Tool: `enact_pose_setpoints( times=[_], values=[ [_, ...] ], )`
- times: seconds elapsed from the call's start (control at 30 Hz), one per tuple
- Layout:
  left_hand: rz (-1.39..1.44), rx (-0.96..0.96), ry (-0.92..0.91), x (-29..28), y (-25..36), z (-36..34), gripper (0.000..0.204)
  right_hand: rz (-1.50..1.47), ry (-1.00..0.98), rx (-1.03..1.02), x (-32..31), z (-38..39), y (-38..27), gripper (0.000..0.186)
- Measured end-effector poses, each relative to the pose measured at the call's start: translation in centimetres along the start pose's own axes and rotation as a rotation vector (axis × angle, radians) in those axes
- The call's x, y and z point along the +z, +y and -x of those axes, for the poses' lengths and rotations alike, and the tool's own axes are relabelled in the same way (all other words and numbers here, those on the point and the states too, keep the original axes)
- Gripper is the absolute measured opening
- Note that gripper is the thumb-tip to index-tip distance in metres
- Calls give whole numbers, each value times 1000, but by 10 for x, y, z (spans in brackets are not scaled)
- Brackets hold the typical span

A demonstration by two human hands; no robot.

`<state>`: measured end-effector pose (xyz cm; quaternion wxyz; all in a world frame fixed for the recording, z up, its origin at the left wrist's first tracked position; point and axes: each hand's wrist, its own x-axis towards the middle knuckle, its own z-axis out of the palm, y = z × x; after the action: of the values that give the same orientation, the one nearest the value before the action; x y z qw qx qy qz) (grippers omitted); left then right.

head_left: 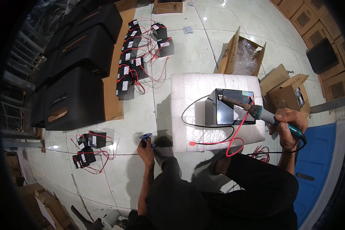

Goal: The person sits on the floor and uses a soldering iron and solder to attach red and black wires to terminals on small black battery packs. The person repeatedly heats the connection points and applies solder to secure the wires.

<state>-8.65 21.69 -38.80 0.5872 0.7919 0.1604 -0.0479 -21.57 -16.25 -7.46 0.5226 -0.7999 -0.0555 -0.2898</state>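
Note:
My right hand [290,124] is closed around the grey and green handle of a soldering iron [266,115]. Its tip reaches a terminal at the upper left corner of a black battery [225,111]. That battery lies on a white foam block [184,86]. A black lead and a red lead [239,132] run from it, and a small red connector [192,143] rests near the block's front edge. Low to the left of the block, my left hand [145,152] grips a blue spool [145,136], apart from the battery. Whether solder wire is wound on it is too small to tell.
Several wired batteries [125,87] stand on the tiles beyond, and more batteries [97,139] sit at left. Large black cases [78,96] line the left side on cardboard. Open cartons [228,57] stand behind the block. A blue panel [316,161] lies at right.

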Motion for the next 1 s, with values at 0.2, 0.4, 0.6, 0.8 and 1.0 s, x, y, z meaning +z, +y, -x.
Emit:
enact_pose_setpoints(
  times=[0.2,0.4,0.6,0.8,1.0],
  values=[
    [-135,12,15,-9,-21,-10,31,-7,-14,-19,0,0,0,17],
    [-209,-68,60,-15,-42,-15,32,63,-71,-93,-1,-1,-2,13],
    [-258,-91,71,-19,-50,-16,33,80,-96,-139,-2,-2,-1,13],
    [-360,-66,84,-21,-54,-17,37,34,27,-121,0,7,3,17],
    [-420,-36,275,-23,-35,-8,39,-31,113,-86,-2,13,8,16]
  ],
)
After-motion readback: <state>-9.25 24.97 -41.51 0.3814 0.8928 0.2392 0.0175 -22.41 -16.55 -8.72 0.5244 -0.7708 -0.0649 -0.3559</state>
